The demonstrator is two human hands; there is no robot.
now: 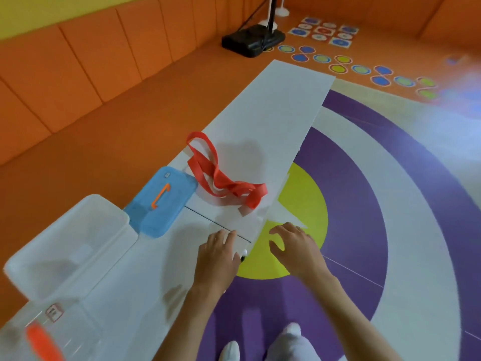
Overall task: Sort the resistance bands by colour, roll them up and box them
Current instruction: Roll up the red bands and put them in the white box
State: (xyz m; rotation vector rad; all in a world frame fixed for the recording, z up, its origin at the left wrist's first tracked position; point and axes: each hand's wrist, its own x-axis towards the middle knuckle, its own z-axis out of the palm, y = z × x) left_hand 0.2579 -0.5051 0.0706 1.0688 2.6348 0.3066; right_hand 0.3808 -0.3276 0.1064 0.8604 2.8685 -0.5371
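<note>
Far to the left of my fingers, at the bottom corner, a clear container (65, 332) with a blurred orange piece (41, 340) is cut off by the frame, so I cannot tell its full shape. Just beyond it an open clear box (122, 222) sits on the bench (260, 121), overhanging the bench's left edge. Its inside is too washed out to read. Next comes a blue lid (161, 204) with an orange handle, lying flat to the left and ahead of my fingers. The red resistance band (223, 183) lies unrolled in a loose tangle straight ahead of my left fingers, near but not touching them, one loop rising at its far end. Pale strips show beneath it, and I cannot tell if they are another band. My left hand (218, 259) rests palm down on the bench by its right edge, fingers straight and holding nothing. My right hand (294, 248) hovers past that edge over the floor (364, 178), fingers spread, loosely bent and empty. Bare bench runs on well beyond the band, and open floor lies to the right of my right fingers. My shoes (230, 351) are cut off at the bottom.
</note>
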